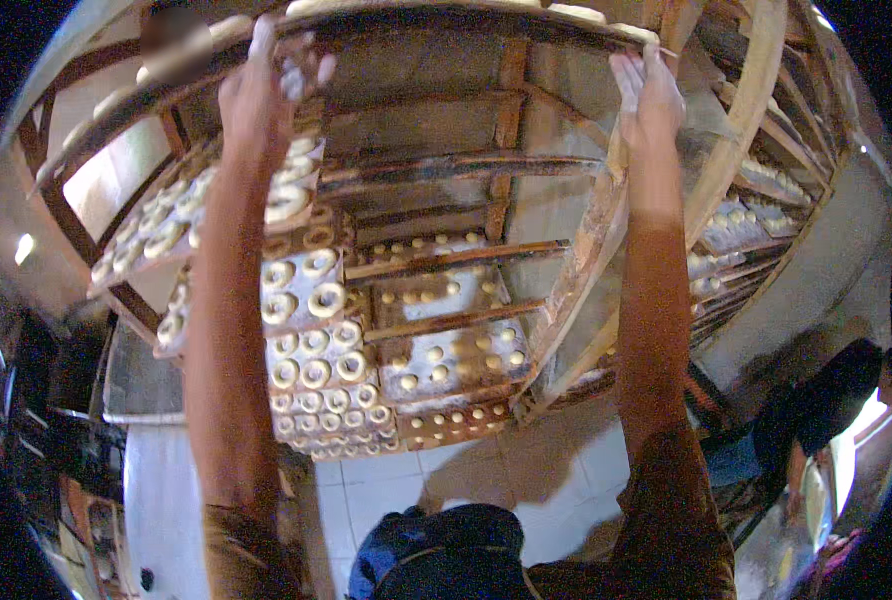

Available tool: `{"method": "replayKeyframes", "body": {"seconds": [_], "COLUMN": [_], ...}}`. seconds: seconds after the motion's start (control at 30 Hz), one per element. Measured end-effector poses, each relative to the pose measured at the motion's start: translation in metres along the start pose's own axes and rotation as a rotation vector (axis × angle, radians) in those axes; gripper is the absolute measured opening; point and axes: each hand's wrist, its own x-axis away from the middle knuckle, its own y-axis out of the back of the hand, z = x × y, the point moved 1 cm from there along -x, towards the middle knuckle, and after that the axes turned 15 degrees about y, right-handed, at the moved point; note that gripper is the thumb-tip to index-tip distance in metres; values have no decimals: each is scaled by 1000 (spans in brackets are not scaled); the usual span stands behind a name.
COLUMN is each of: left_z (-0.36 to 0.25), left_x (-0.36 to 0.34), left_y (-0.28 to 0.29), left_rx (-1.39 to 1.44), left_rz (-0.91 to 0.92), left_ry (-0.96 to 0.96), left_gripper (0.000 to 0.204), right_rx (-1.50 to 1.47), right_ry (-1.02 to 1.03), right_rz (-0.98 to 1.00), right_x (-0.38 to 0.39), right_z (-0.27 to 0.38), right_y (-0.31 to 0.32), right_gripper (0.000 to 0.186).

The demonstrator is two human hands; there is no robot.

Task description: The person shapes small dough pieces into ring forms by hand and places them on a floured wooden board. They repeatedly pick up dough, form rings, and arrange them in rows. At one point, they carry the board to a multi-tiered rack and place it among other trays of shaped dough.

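Both arms up at the top of a wooden rack. Left hand and right hand each have fingers curled shut around the near edge of a long board up high, far from the body. Best to keep it level and grips even, sliding straight along the rails. Below, trays of ring-shaped dough and small dough rounds crowd the shelves; another person crouches low right on the tiled floor.
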Motion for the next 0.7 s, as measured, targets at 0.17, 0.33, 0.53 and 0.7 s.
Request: {"method": "replayKeyframes", "body": {"seconds": [0.17,0.33,0.53,0.7], "left_z": [128,301,323,233], "left_x": [122,304,513,656], "left_y": [-17,20,-62,-194], "left_rx": [-33,-445,-538,-246], "left_rz": [146,516,1573,2098], "left_ry": [194,952,1039,552], "left_gripper": [44,25,20,25], "right_rx": [515,1235,1844,2478], "right_ry": [263,-349,-504,-325], "right_rz": [162,-128,-661,-1044], "right_x": [171,484,597,608], "right_z": [80,198,452,609], "right_y": [117,215,148,97], "right_gripper": [27,20,25,23]}}
